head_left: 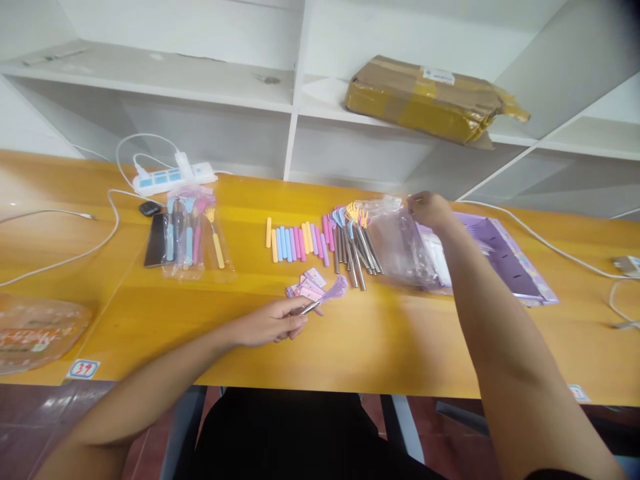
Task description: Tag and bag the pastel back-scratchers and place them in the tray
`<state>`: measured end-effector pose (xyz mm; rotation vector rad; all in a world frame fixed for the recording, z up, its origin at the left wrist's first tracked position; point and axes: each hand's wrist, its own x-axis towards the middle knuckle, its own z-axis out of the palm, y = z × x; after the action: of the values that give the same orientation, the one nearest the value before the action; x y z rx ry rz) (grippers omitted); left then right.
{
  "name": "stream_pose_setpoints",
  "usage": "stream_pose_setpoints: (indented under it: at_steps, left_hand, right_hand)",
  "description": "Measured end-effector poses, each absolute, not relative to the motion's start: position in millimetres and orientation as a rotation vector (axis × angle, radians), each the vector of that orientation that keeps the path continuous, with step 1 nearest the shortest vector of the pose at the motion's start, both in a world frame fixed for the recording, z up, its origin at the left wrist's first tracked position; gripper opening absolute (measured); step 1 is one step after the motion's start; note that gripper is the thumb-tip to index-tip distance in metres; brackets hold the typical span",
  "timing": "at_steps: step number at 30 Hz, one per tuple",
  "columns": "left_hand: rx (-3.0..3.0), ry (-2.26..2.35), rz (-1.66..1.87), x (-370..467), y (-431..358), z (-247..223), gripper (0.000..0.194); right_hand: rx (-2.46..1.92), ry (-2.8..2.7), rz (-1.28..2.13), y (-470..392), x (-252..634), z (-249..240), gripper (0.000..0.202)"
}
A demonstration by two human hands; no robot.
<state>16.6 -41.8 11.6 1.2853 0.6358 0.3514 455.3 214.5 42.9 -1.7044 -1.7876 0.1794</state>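
My left hand (273,322) is closed round the metal rod of a back scratcher with a purple claw head (336,287). Just behind it lie small pink printed cards (307,285). Farther back, coloured handle sleeves (295,244) in yellow, blue, pink and purple stand in a row. To their right is a pile of back scratchers (356,250) with bare metal rods and coloured claws. My right hand (429,210) reaches to the far right, its fingers pinched at the upper edge of clear plastic bags (400,257); the fingertips are partly hidden.
Bagged back scratchers (194,233) lie on a dark phone-like slab (154,240) at left, near a white power strip (175,177). An open purple box (505,257) sits beyond my right forearm. A taped carton (425,100) rests on the shelf; cables cross both sides.
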Motion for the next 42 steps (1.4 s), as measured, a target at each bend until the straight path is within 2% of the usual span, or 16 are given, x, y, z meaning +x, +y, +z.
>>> stream_pose_setpoints:
  at_steps: [4,7,9,11,12,15,17,20,23,27,33,42]
  left_hand:
    - [1.229,0.690,0.378,17.2,-41.8,14.1,0.040]
    - [1.258,0.736,0.426,18.2,-40.5,13.6,0.043]
    - [1.332,0.750,0.477,18.5,-39.8,12.5,0.045]
    - [1.471,0.782,0.535,18.5,-40.6,11.6,0.043]
    - [1.567,0.824,0.553,18.5,-41.9,10.9,0.041]
    - [1.953,0.984,0.516,19.9,-49.4,6.5,0.030]
    - [2.269,0.992,0.488,22.8,-55.2,1.4,0.020]
    - [2.685,0.867,0.603,28.4,-59.7,-5.5,0.015]
    - [2.904,0.862,0.708,32.1,-57.7,-9.3,0.017]
    - [2.994,1.009,0.618,32.3,-54.9,-16.8,0.020]
    - [2.997,1.182,0.384,28.0,-51.0,-24.9,0.017]
    - [3.104,1.040,0.551,29.9,-45.6,-20.9,0.021]
  right_hand:
    - [-2.007,-1.655,0.105,215.6,444.2,20.7,0.009]
    - [-2.059,-1.635,-0.099,203.9,434.5,26.7,0.036]
    - [-1.944,-1.664,-0.176,181.8,419.8,39.1,0.038]
    - [-1.731,-1.801,-0.002,141.6,394.0,51.1,0.024]
    - [-1.614,-1.932,0.209,114.5,376.8,54.7,0.017]
    - [-1.094,-2.339,1.066,19.1,314.4,50.1,0.036]
    - [-0.903,-2.306,1.283,-36.9,274.6,36.2,0.043]
    - [-0.933,-1.992,1.402,-81.5,237.6,9.9,0.052]
    - [-1.038,-1.633,1.520,-85.5,228.8,-12.1,0.064]
    - [-0.983,-1.228,1.813,-79.2,228.0,-25.4,0.073]
    - [-0.902,-1.024,1.964,-87.9,218.8,-17.1,0.070]
    - [-0.830,-1.001,1.891,-101.1,224.4,-3.0,0.066]
